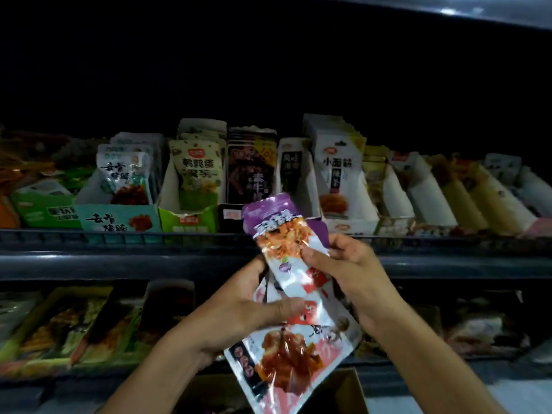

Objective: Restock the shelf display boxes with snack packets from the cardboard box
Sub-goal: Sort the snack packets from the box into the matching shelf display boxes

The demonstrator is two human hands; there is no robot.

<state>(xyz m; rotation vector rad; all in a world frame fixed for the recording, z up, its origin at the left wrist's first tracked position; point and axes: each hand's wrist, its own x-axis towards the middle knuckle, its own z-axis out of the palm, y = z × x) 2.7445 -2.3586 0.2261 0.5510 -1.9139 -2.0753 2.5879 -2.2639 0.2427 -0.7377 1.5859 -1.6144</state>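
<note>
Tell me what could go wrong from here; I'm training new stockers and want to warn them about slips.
The left hand holds several fanned snack packets while the right hand pinches only the purple-topped packet; as it is pulled away, a loose packet might slide out and drop. The display boxes above already look fairly full, so forcing one in could crumple it. The light is dim, so a wrong box is possible.

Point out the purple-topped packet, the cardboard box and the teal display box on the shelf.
purple-topped packet (276, 218): head view, on its purple upper part, above both hands.
cardboard box (348, 392): head view, on its brown flap at the bottom edge.
teal display box (115, 221): head view, on its printed front wall.
</note>
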